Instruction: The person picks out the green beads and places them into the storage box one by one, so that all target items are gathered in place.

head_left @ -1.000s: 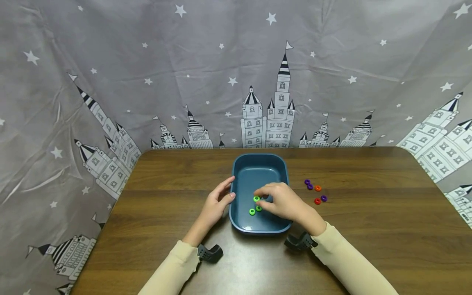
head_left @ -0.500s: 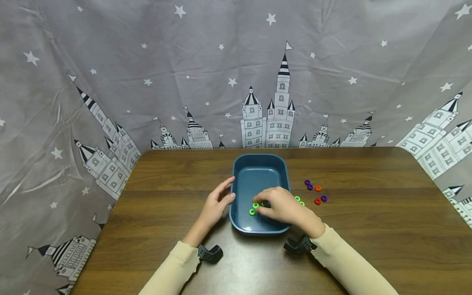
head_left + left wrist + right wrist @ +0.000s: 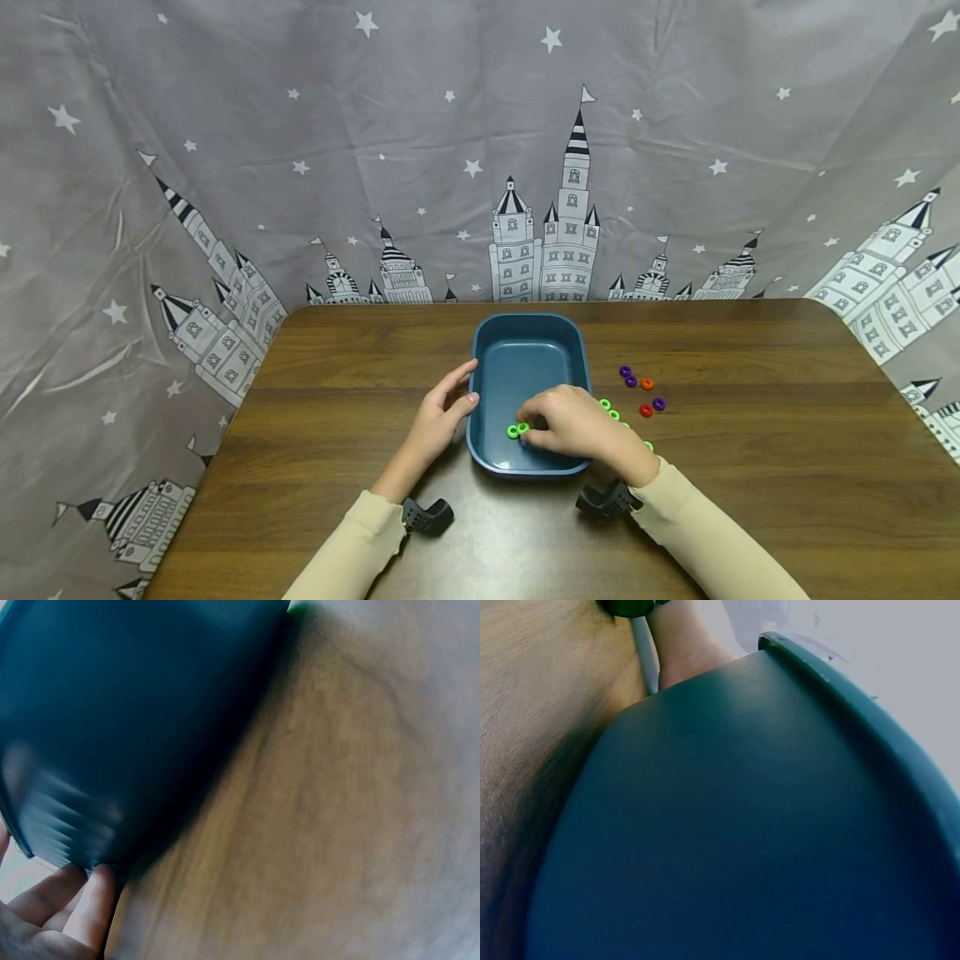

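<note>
In the head view, a blue tray [image 3: 525, 375] stands on the table between the hands. My left hand [image 3: 435, 421] rests against its left side with fingers fairly straight; the left wrist view shows fingertips [image 3: 96, 889] touching the tray's outer wall. My right hand [image 3: 573, 425] reaches over the near half of the tray, thumb and forefinger pinching a small green ring bead [image 3: 523, 428]. Close beside that bead lies another green ring bead [image 3: 513, 432] on the tray floor. The right wrist view shows mostly tray wall [image 3: 742, 810], so its fingertips are hidden there.
Right of the tray, several green ring beads [image 3: 614, 415] lie partly behind the right hand. Farther right are purple beads [image 3: 631, 381], an orange bead [image 3: 647, 383] and a red bead [image 3: 646, 410]. A grey castle-print curtain [image 3: 465, 150] hangs behind the wooden table [image 3: 360, 367].
My right hand has moved slightly nearer inside the tray, bringing the pinched green bead beside the other one. Green beads right of the tray have come into view. My left hand has stayed put.
</note>
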`<move>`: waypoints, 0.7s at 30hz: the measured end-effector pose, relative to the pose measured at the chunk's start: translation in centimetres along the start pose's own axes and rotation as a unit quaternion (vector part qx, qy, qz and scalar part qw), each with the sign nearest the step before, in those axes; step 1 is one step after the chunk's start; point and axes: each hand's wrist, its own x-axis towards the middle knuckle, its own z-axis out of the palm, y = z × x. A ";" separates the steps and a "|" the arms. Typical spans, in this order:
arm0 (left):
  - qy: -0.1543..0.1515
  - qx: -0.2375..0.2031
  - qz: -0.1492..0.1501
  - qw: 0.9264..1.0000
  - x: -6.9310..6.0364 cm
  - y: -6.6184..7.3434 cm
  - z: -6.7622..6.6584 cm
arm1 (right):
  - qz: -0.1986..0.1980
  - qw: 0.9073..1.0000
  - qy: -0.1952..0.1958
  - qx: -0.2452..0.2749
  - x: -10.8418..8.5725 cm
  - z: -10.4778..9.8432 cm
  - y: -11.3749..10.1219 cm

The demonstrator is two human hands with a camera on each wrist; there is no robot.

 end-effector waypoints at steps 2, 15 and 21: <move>-0.001 -0.001 0.002 1.000 0.0 0.0 0.0 | -0.002 1.000 -0.002 -0.005 0.0 0.0 0.0; -0.002 0.004 0.005 1.000 0.1 0.1 0.0 | -0.004 0.999 -0.016 -0.048 0.0 0.2 0.1; -0.003 0.006 0.004 1.000 0.1 0.0 0.0 | 0.001 0.998 -0.022 -0.057 0.0 0.2 0.0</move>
